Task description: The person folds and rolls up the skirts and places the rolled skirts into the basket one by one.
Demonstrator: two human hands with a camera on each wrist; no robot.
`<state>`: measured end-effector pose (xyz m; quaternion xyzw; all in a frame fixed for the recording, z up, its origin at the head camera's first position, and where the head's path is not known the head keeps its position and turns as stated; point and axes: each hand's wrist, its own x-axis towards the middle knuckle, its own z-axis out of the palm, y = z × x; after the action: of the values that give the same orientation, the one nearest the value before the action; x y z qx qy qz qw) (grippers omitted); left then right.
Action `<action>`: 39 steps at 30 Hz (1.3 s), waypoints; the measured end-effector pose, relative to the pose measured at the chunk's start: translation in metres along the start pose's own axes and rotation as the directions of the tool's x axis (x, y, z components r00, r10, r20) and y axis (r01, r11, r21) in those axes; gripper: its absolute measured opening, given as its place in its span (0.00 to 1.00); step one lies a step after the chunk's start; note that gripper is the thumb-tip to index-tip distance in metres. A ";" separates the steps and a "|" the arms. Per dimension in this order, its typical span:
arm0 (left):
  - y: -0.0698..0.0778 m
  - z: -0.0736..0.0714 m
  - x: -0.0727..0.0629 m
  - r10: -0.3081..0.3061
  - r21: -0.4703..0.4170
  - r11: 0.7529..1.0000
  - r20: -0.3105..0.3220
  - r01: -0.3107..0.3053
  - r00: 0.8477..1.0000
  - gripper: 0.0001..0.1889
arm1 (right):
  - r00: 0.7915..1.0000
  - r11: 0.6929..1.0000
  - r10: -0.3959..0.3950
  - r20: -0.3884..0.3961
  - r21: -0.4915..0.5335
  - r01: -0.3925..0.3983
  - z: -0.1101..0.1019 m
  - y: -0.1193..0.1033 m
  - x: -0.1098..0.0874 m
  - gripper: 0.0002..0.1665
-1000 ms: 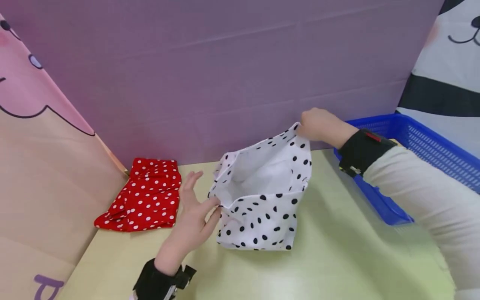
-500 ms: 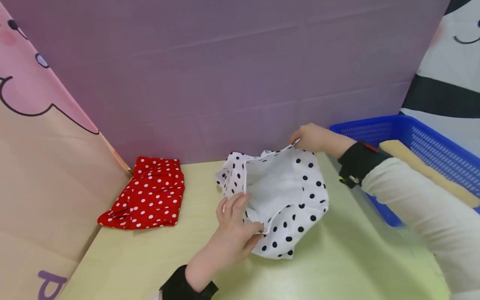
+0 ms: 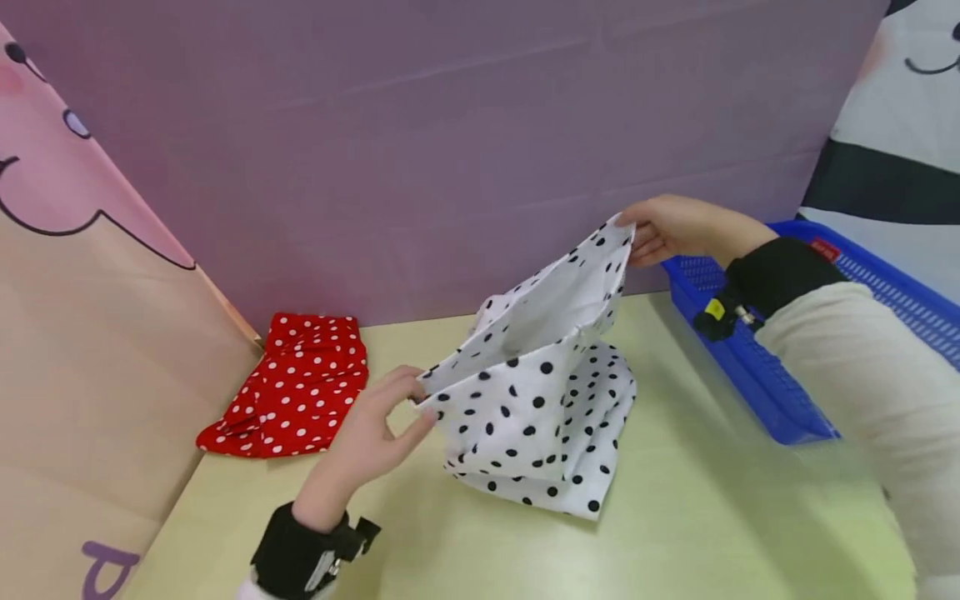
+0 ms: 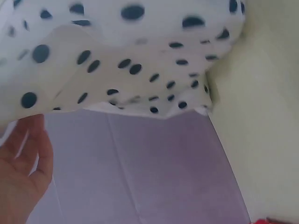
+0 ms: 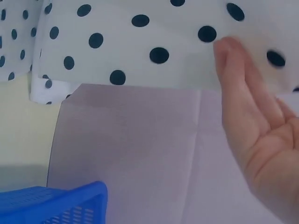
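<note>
A white cloth bag with black dots stands on the table in the head view, its mouth stretched wide and slanting up to the right. My left hand pinches the left corner of the rim between thumb and fingers. Higher up, my right hand holds the opposite corner by its edge. From the left wrist, the fingers of the left hand reach up to the dotted fabric's border. The right wrist view has the right hand against the dotted fabric. The bag's inside is shadowed.
A red cloth with white dots lies folded at the left of the table. On the right stands a blue plastic basket, partly covered by the right arm. A purple curtain hangs behind the table.
The bag's mouth tilted toward the right, then was pulled out taut between both corners. My left hand went right and came back left; my right hand dipped, then rose.
</note>
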<state>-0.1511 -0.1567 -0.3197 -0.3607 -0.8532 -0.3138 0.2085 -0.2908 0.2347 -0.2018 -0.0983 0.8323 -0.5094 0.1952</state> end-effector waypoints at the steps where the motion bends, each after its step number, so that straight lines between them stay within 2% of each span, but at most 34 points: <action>1: -0.005 -0.002 0.001 0.026 -0.009 1.000 -0.016 -0.026 1.000 0.09 | 1.000 0.999 -0.021 0.023 0.027 0.020 -0.001 0.001 -0.002 0.21; 5: -0.020 -0.009 0.005 0.125 -0.001 0.992 -0.087 -0.126 0.988 0.09 | 0.986 0.991 -0.132 0.105 0.045 0.128 -0.002 0.001 -0.008 0.21; 7: -0.025 -0.013 0.007 0.129 0.031 0.992 -0.108 -0.126 0.986 0.08 | 0.977 0.985 -0.169 0.130 0.005 0.170 -0.003 0.001 -0.011 0.19; 8: -0.027 -0.015 0.009 0.116 0.048 0.993 -0.113 -0.111 0.987 0.08 | 0.976 0.982 -0.174 0.135 -0.046 0.181 -0.003 0.000 -0.012 0.19; 10: -0.032 -0.020 0.011 0.068 0.078 0.995 -0.115 -0.059 0.991 0.09 | 0.975 0.970 -0.178 0.134 -0.144 0.196 -0.004 -0.001 -0.015 0.24; 11: -0.034 -0.022 0.012 0.027 0.091 0.996 -0.109 -0.017 0.994 0.09 | 0.976 0.960 -0.175 0.127 -0.199 0.197 -0.004 0.000 -0.016 0.28; 13: -0.038 -0.023 0.013 -0.080 0.093 0.992 -0.086 0.088 0.993 0.08 | 0.982 0.942 -0.170 0.078 -0.278 0.185 -0.002 0.001 -0.016 0.29; 15: -0.042 -0.023 0.012 -0.195 0.073 0.977 -0.047 0.198 0.980 0.07 | 0.983 0.924 -0.183 0.022 -0.338 0.180 -0.001 0.003 -0.015 0.25; 18: -0.048 -0.020 0.008 -0.326 0.024 0.945 -0.005 0.326 0.945 0.07 | 0.977 0.905 -0.203 -0.059 -0.392 0.165 0.004 0.005 -0.013 0.17; 20: -0.049 -0.020 0.006 -0.371 -0.008 0.929 -0.003 0.371 0.929 0.07 | 0.970 0.885 -0.222 -0.096 -0.438 0.159 0.007 0.006 -0.012 0.15; 22: -0.050 -0.019 0.007 -0.401 -0.039 0.916 -0.021 0.400 0.916 0.05 | 0.955 0.851 -0.264 -0.139 -0.500 0.162 0.010 0.005 -0.011 0.14; 24: -0.050 -0.021 0.013 -0.414 -0.052 0.910 -0.053 0.411 0.909 0.02 | 0.933 0.814 -0.308 -0.187 -0.560 0.157 0.012 0.005 -0.011 0.14; 26: -0.051 -0.023 0.021 -0.414 -0.038 0.910 -0.096 0.412 0.905 0.02 | 0.917 0.797 -0.329 -0.225 -0.587 0.142 0.013 0.002 -0.009 0.16; 27: -0.051 -0.025 0.027 -0.405 -0.021 0.914 -0.122 0.406 0.906 0.03 | 0.913 0.799 -0.331 -0.240 -0.587 0.135 0.014 0.001 -0.009 0.16; 28: -0.050 -0.028 0.033 -0.391 0.002 0.919 -0.151 0.395 0.908 0.04 | 0.912 0.813 -0.322 -0.254 -0.567 0.130 0.015 -0.001 -0.009 0.17; 31: -0.050 -0.041 0.054 -0.343 0.074 0.928 -0.223 0.366 0.913 0.04 | 0.916 0.879 -0.279 -0.289 -0.461 0.122 0.017 -0.010 -0.008 0.17; 34: -0.049 -0.059 0.076 -0.323 0.101 0.927 -0.271 0.361 0.907 0.11 | 0.901 0.925 -0.280 -0.332 -0.345 0.160 0.019 -0.021 -0.008 0.15; 36: -0.047 -0.072 0.089 -0.331 0.102 0.922 -0.297 0.374 0.896 0.18 | 0.876 0.933 -0.302 -0.375 -0.307 0.190 0.019 -0.028 -0.009 0.15; 39: -0.042 -0.088 0.107 -0.335 0.110 0.914 -0.339 0.390 0.879 0.22 | 0.821 0.927 -0.339 -0.459 -0.312 0.209 0.019 -0.039 -0.012 0.13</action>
<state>-0.2410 -0.1884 -0.2103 -0.1199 -0.8858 -0.3243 0.3095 -0.2731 0.2061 -0.1724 -0.1047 0.8879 -0.4319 -0.1191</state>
